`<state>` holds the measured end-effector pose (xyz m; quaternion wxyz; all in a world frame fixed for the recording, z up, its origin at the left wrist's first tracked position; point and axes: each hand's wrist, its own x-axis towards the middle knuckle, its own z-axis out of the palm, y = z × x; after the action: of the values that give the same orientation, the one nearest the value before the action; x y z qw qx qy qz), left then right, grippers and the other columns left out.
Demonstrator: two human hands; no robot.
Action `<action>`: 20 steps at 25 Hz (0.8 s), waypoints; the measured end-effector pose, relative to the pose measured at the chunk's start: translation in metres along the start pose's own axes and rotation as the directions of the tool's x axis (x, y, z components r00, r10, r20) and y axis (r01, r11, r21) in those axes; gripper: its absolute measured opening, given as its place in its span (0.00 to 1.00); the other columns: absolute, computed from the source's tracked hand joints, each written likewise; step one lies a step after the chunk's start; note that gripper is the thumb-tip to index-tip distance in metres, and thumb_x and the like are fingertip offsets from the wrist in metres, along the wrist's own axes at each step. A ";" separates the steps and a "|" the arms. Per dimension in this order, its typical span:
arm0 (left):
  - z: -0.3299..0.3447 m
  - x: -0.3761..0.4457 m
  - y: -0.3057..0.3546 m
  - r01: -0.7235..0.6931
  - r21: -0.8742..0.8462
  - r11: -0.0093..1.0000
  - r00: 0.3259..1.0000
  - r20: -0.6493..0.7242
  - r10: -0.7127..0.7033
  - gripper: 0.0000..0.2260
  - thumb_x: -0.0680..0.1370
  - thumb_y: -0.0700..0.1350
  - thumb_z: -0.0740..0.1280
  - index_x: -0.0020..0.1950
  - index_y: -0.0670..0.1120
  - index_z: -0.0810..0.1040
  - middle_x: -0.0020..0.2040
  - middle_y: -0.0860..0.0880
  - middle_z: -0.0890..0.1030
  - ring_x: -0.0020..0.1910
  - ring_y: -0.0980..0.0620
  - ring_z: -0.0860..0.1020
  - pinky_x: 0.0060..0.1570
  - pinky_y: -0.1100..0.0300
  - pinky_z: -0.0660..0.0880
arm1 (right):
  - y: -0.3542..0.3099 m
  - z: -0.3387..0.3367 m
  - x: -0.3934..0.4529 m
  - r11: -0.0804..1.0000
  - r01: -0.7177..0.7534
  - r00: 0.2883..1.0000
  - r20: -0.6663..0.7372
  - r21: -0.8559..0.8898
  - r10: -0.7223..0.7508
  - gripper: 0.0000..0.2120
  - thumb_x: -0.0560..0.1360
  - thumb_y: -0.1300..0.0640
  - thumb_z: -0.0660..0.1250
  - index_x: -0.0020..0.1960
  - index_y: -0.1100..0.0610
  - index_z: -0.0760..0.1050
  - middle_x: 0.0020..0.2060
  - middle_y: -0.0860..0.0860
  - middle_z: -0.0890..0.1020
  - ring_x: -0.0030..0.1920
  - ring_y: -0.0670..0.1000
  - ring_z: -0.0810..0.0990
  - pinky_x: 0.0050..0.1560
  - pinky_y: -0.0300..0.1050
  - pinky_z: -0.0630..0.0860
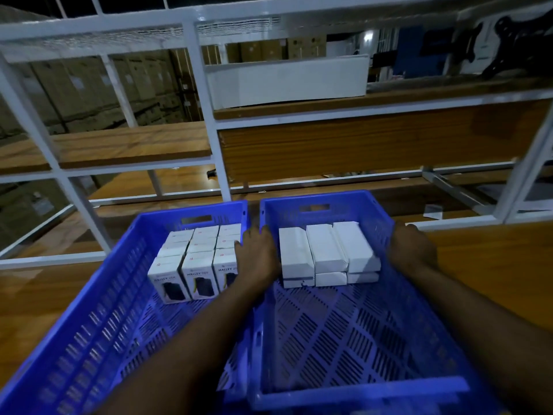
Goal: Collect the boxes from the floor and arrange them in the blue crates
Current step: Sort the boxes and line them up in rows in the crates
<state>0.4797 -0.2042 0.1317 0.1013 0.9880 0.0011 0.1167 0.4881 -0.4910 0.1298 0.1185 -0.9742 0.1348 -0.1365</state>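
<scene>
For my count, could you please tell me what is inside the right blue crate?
Plain white boxes stacked in two layers at the right blue plastic crate's far end; anything beneath them is hidden.

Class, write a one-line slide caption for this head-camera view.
Both hands, left and right, on the right blue crate's side walls, white boxes stacked inside.

White metal rack frame [206, 109] behind, wood-grain shelves [131, 143] set in it. Long white carton [287, 82] lying on upper shelf. Brown cardboard cartons [89, 91] stacked beyond, left. Black bracket-like item [514, 43] top right, blurred. Wooden counter [484, 259] in the foreground
</scene>
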 end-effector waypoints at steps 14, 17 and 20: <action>-0.008 0.004 -0.008 0.120 -0.127 0.985 0.990 -0.054 -0.127 0.08 0.78 0.39 0.66 0.56 0.39 0.77 0.57 0.40 0.79 0.55 0.41 0.78 0.52 0.49 0.79 | -0.022 0.010 0.013 0.997 0.019 0.998 -0.058 0.071 -0.015 0.07 0.77 0.59 0.66 0.53 0.60 0.75 0.50 0.58 0.80 0.50 0.57 0.81 0.46 0.50 0.79; -0.007 0.005 -0.010 0.111 -0.124 0.986 0.992 -0.054 -0.119 0.09 0.79 0.40 0.66 0.58 0.40 0.76 0.59 0.40 0.78 0.58 0.42 0.77 0.54 0.49 0.79 | -0.026 0.010 0.006 1.000 -0.005 0.999 -0.042 -0.015 0.005 0.13 0.77 0.56 0.66 0.60 0.59 0.73 0.55 0.57 0.79 0.54 0.57 0.80 0.50 0.52 0.78; -0.006 0.006 -0.009 0.067 -0.011 0.998 0.989 0.135 -0.065 0.24 0.82 0.47 0.61 0.77 0.39 0.63 0.78 0.38 0.61 0.78 0.40 0.59 0.73 0.39 0.62 | -0.042 0.020 -0.005 0.975 0.105 0.991 -0.059 -0.194 -0.119 0.23 0.77 0.51 0.64 0.69 0.59 0.68 0.65 0.59 0.74 0.66 0.59 0.72 0.65 0.57 0.70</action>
<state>0.4840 -0.1940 0.1367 0.1124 0.9922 0.0259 0.0466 0.4996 -0.4464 0.1215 0.0118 -0.9817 0.0963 -0.1638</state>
